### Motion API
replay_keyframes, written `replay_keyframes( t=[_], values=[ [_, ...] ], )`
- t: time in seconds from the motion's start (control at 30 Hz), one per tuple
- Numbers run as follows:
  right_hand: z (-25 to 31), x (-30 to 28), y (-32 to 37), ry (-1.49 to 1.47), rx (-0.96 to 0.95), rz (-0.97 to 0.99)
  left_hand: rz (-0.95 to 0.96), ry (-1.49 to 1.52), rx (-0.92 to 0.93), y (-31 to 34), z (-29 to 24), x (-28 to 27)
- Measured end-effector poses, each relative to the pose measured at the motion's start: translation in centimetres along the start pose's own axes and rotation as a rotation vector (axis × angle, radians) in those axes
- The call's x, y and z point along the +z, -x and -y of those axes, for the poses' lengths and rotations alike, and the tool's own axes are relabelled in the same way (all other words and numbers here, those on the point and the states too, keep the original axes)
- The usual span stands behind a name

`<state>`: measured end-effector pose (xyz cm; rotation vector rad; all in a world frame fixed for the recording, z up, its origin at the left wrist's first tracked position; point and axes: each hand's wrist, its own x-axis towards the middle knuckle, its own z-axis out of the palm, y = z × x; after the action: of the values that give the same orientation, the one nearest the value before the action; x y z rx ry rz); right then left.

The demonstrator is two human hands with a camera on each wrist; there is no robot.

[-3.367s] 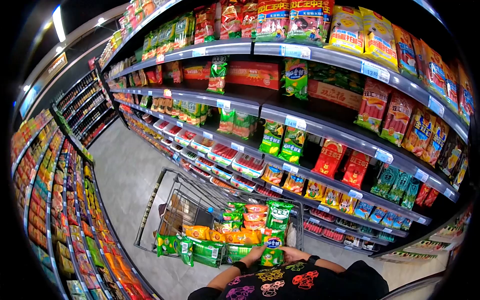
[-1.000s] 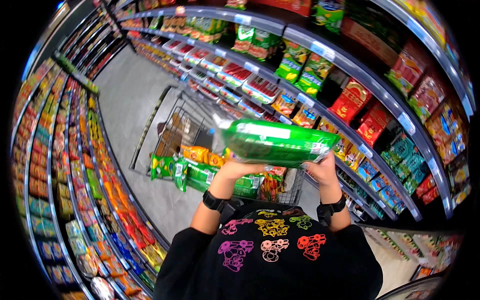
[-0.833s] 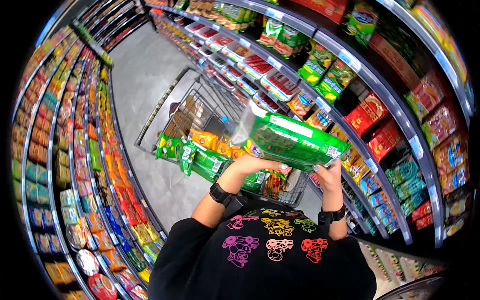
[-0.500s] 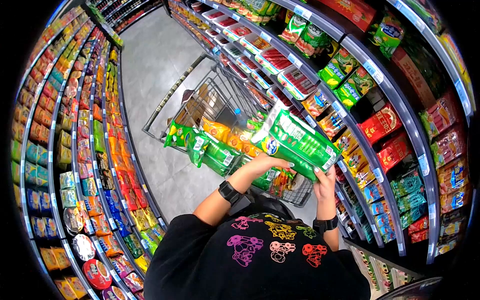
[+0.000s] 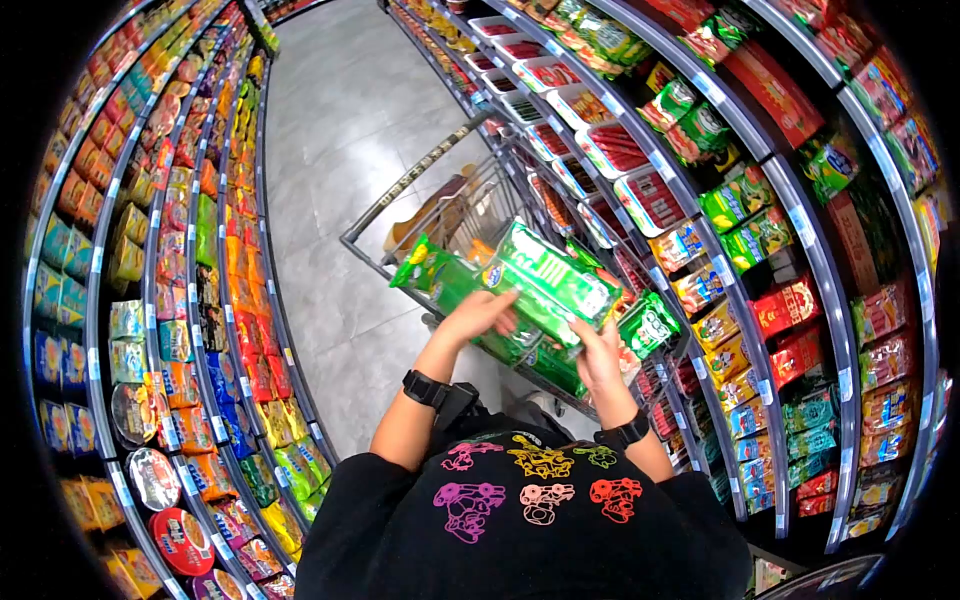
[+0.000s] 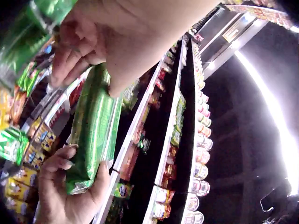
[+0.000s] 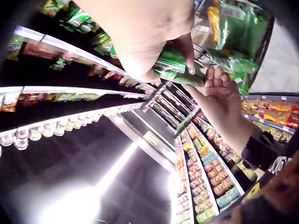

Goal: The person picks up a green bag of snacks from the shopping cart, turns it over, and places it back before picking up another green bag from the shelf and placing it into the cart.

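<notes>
A green plastic sausage packet (image 5: 555,285) with white printed panels is held tilted above the shopping cart (image 5: 440,165). My right hand (image 5: 600,360) grips its near right end; the left wrist view shows that thumb and fingers (image 6: 58,161) on opposite sides of the packet. My left hand (image 5: 475,318) is at the packet's left side, and its thumb lies close along the edge. In the right wrist view the left hand's fingers (image 7: 217,77) are loosely bent and away from the packet. More green packets (image 5: 435,275) lie in the cart, partly covered by the held one.
Shelves of packaged sausages (image 5: 780,310) stand close on the right, with white meat trays (image 5: 610,150) beside the cart. Shelves of noodle packs (image 5: 190,330) run along the left. Grey floor (image 5: 340,160) lies between. A green pack (image 5: 650,325) sits at the cart's right end.
The packet, held in both hands half a second ago, has come lower and nearer the cart. My left fingers have loosened from it. The head view has swung right, shifting the shelves.
</notes>
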<state>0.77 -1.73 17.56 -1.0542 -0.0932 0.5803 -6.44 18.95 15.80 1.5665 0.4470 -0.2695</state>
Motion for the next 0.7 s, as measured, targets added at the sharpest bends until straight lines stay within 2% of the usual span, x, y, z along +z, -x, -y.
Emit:
replay_keyframes(
  t=[0.1,0.17,0.23,0.3,0.37,0.4,0.5,0.53,0.7],
  values=[
    [-3.7,3.5,-1.1,-0.016,0.047,0.030,-0.130,0.052,0.003,0.9,2.6,-3.9],
    [-4.6,6.2,-1.0,0.086,0.059,0.046,-0.268,-0.146,-0.086,1.3,4.0,-5.6],
    [-6.8,7.3,-1.6,0.280,-0.017,0.021,-0.387,-0.326,-0.122,1.5,5.3,-6.9],
    [-9.8,6.8,-2.7,0.537,-0.053,0.086,-0.479,-0.487,-0.101,1.7,6.4,-7.8],
    [-10.5,7.6,-2.8,0.601,0.194,0.125,-0.473,-0.502,-0.079,1.8,7.1,-8.1],
    [-12.1,7.3,-3.1,0.547,0.195,0.117,-0.485,-0.554,-0.079,1.4,7.9,-8.3],
    [-12.7,7.5,-3.7,0.744,0.260,0.191,-0.491,-0.644,-0.024,0.6,8.8,-8.6],
    [-12.3,7.6,-3.8,0.877,0.226,0.230,-0.486,-0.653,-0.024,0.2,9.0,-8.7],
    [-12.0,7.5,-3.9,0.850,0.176,0.206,-0.456,-0.733,-0.076,-0.2,8.9,-8.6]
  ],
)
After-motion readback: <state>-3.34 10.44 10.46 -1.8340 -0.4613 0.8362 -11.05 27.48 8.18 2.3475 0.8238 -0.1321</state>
